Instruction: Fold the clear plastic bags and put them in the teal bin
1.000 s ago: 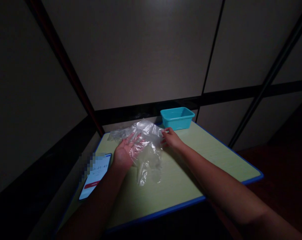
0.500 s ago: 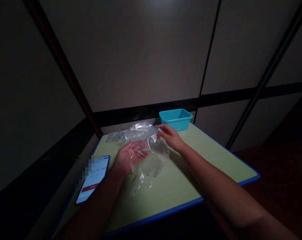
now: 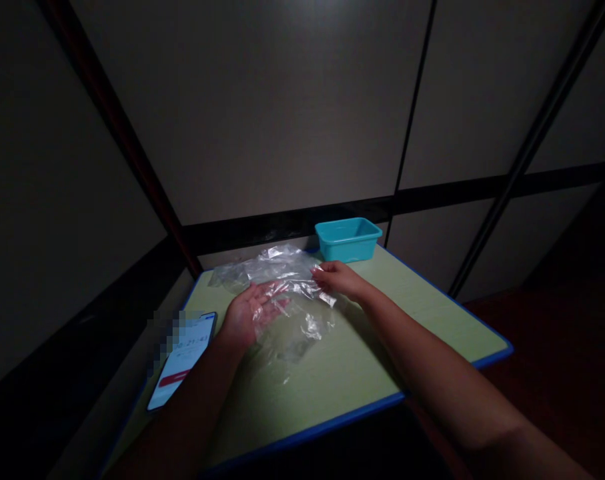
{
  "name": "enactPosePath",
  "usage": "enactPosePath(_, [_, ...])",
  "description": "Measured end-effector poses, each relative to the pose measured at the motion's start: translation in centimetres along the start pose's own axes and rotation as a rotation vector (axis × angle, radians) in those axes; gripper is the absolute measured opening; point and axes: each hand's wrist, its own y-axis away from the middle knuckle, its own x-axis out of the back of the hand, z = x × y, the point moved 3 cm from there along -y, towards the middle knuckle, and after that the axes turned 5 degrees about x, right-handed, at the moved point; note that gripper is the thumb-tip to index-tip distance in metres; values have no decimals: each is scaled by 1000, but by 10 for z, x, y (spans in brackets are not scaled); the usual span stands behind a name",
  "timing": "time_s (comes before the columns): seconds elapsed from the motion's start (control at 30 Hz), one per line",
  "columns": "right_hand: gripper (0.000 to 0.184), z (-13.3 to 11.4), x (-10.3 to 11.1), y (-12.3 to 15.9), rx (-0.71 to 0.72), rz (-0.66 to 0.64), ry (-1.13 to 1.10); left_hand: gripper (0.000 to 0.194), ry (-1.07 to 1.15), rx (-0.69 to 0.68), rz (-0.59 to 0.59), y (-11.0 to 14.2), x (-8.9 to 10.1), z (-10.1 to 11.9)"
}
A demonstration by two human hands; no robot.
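Observation:
A crumpled sheet of clear plastic film, perhaps a bag, hangs and lies over the green table in front of me. My left hand is palm up with its fingers spread, partly covered by the film, which I see through. On the other side, my right hand pinches the film between thumb and fingers. More of the clear plastic lies bunched toward the back of the table, beyond both hands.
A turquoise plastic basket stands at the back of the table by the wall panels. Left of my left forearm lies a phone with a lit timer screen. Blue edging runs round the tabletop.
My right hand has gone from loosely spread fingers to a pinch on the film, slightly lower. The film between my hands has shifted; my left hand stays open.

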Motion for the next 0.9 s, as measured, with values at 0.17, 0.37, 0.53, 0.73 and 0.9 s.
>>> enactPosePath(0.17, [27, 3, 3, 0, 0, -5, 66, 38, -166, 106, -88, 2, -4, -6])
enactPosePath(0.37, [26, 9, 11, -1, -59, 10, 820, 44, -400, 26, 41, 1, -2, -7])
enactPosePath(0.53, [32, 12, 13, -1, -153, -68, 1172, 26, -737, -288, 220, -10, 8, -7])
enactPosePath(0.73, [37, 15, 10, 1, -203, -145, 1239, 24, -1311, -938, 252, 8, -10, -1])
enactPosePath(0.9, [33, 13, 6, 3, -226, -301, 1255, 34, -1549, -879, -218, 17, -27, -31])
